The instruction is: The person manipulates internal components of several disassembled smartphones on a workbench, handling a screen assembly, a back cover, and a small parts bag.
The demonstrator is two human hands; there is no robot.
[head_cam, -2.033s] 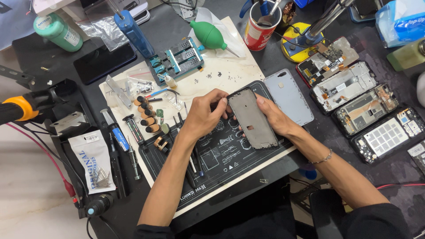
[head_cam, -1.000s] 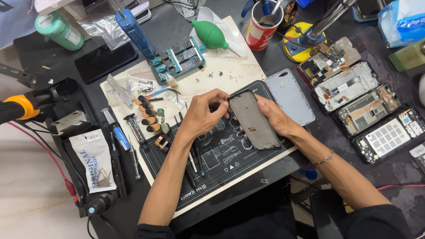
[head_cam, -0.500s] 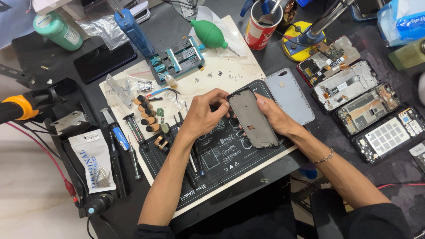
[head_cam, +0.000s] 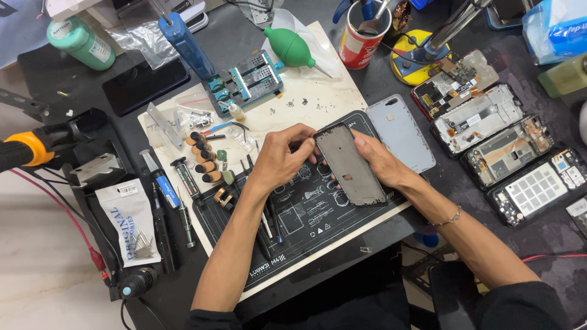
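Observation:
A grey phone frame (head_cam: 350,165) lies tilted over the black repair mat (head_cam: 306,220), held between both hands. My left hand (head_cam: 282,156) pinches its upper left corner with the fingertips. My right hand (head_cam: 378,162) cups its right edge from behind. A pale blue phone back cover (head_cam: 400,131) lies just to the right of the hands on the mat's edge.
Screwdrivers and bits (head_cam: 205,162) lie left of the mat. A blue board clamp (head_cam: 244,79), green air blower (head_cam: 292,47) and red cup (head_cam: 362,36) stand behind. Several opened phones (head_cam: 501,153) lie in a row at right. A green bottle (head_cam: 79,40) is at far left.
Both hands have stayed on the phone frame; it has shifted only slightly on the mat, and the left fingers have moved a little along its top corner.

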